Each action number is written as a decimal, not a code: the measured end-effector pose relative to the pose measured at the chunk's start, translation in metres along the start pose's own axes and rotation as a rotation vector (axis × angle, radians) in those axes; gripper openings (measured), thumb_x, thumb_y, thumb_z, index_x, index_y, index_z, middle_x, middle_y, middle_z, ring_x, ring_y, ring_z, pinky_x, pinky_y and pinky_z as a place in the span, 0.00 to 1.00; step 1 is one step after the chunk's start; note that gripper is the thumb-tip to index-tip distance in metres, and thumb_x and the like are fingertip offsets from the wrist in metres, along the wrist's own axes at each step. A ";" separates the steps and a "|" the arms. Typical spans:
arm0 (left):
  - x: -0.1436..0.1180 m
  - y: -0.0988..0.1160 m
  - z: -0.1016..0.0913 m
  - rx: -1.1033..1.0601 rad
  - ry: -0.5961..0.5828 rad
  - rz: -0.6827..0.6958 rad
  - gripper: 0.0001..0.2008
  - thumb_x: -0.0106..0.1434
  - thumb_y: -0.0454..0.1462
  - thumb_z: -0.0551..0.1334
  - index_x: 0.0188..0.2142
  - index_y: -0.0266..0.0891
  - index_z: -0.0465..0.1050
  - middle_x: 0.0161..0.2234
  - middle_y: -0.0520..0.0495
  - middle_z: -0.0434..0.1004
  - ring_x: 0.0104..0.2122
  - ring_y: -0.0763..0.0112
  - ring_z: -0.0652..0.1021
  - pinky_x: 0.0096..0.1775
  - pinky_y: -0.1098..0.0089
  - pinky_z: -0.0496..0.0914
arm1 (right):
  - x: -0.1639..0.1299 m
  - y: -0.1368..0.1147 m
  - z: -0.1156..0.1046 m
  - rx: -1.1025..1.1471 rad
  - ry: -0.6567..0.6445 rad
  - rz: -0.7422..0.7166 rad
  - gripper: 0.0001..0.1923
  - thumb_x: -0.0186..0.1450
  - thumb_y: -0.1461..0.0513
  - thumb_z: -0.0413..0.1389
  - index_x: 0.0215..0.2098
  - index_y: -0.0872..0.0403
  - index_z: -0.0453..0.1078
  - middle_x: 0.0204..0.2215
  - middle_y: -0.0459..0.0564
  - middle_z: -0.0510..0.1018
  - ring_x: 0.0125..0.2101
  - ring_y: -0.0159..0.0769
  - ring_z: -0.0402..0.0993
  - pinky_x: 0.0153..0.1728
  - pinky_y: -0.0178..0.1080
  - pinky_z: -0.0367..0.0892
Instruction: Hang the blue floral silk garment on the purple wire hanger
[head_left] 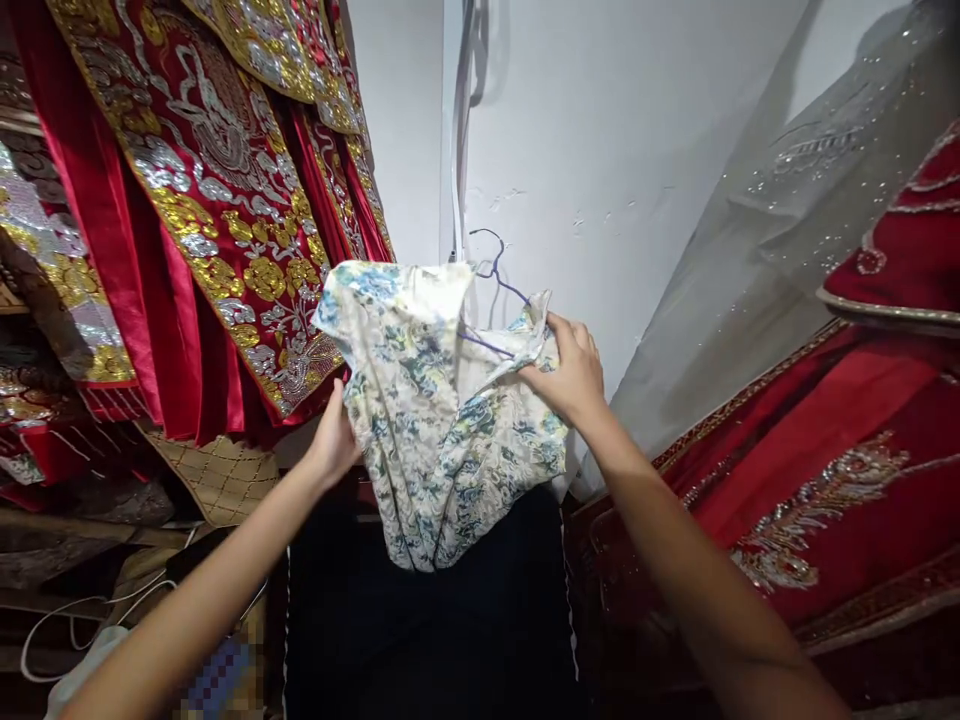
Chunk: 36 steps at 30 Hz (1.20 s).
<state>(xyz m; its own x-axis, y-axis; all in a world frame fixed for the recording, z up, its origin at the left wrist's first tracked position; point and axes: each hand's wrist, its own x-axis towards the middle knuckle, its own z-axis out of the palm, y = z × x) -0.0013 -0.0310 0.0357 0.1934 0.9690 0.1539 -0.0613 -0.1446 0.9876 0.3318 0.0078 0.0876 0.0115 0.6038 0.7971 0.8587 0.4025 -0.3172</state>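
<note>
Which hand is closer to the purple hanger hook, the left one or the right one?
The right. The right hand grips the floral garment at its top edge, just beside the purple hanger. The left hand holds the garment's lower left side, farther from it.

Single head-worn view, facing forward and slightly down, close over both forearms, white wall ahead

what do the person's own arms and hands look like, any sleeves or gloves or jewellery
Both arms are bare from the frame's lower edge to the fingers: no sleeves show. The left hand and right hand wear no gloves, and no rings, watch or bracelets are visible. Both forearms look slim, with no markings to be seen.
</note>
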 end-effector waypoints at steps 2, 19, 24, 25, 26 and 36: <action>-0.011 -0.029 0.007 -0.100 0.130 0.024 0.42 0.63 0.68 0.41 0.66 0.49 0.60 0.63 0.46 0.70 0.67 0.49 0.64 0.63 0.48 0.64 | 0.011 -0.002 -0.001 -0.007 -0.033 -0.007 0.41 0.55 0.50 0.63 0.66 0.46 0.61 0.52 0.57 0.69 0.53 0.60 0.66 0.54 0.60 0.64; -0.075 -0.094 0.088 -0.390 0.263 -0.144 0.37 0.56 0.41 0.74 0.63 0.41 0.67 0.59 0.38 0.74 0.60 0.52 0.73 0.64 0.55 0.63 | -0.161 -0.071 0.056 0.936 -0.184 0.652 0.16 0.67 0.48 0.56 0.32 0.51 0.68 0.25 0.47 0.74 0.27 0.37 0.72 0.30 0.39 0.67; -0.080 -0.088 0.090 -0.367 0.224 -0.144 0.33 0.57 0.40 0.73 0.61 0.40 0.69 0.56 0.38 0.77 0.58 0.52 0.75 0.62 0.55 0.65 | -0.181 -0.081 0.068 1.008 -0.455 0.637 0.24 0.67 0.44 0.53 0.24 0.51 0.59 0.15 0.41 0.63 0.19 0.32 0.61 0.23 0.36 0.56; -0.080 -0.088 0.090 -0.367 0.243 -0.126 0.34 0.57 0.40 0.73 0.61 0.40 0.69 0.56 0.39 0.77 0.58 0.53 0.75 0.62 0.56 0.64 | -0.179 -0.081 0.065 0.989 -0.462 0.607 0.24 0.68 0.44 0.53 0.23 0.51 0.59 0.16 0.41 0.64 0.19 0.31 0.61 0.23 0.35 0.56; -0.080 -0.088 0.090 -0.365 0.259 -0.108 0.34 0.57 0.40 0.73 0.62 0.41 0.68 0.56 0.39 0.77 0.59 0.54 0.75 0.63 0.56 0.64 | -0.176 -0.080 0.062 0.961 -0.479 0.577 0.24 0.68 0.45 0.53 0.22 0.51 0.60 0.16 0.41 0.65 0.19 0.30 0.61 0.24 0.35 0.55; -0.076 -0.119 0.094 0.102 0.663 0.149 0.39 0.61 0.44 0.68 0.68 0.44 0.54 0.64 0.36 0.62 0.64 0.53 0.66 0.64 0.54 0.60 | -0.183 -0.086 0.043 1.107 -0.327 0.856 0.19 0.67 0.50 0.56 0.26 0.53 0.65 0.15 0.40 0.62 0.17 0.26 0.53 0.20 0.33 0.48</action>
<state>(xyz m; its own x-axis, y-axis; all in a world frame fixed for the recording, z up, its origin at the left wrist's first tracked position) 0.0831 -0.1067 -0.0903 -0.4520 0.8506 0.2687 0.0581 -0.2725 0.9604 0.2338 -0.1075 -0.0532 0.0649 0.9963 0.0565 -0.1863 0.0677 -0.9802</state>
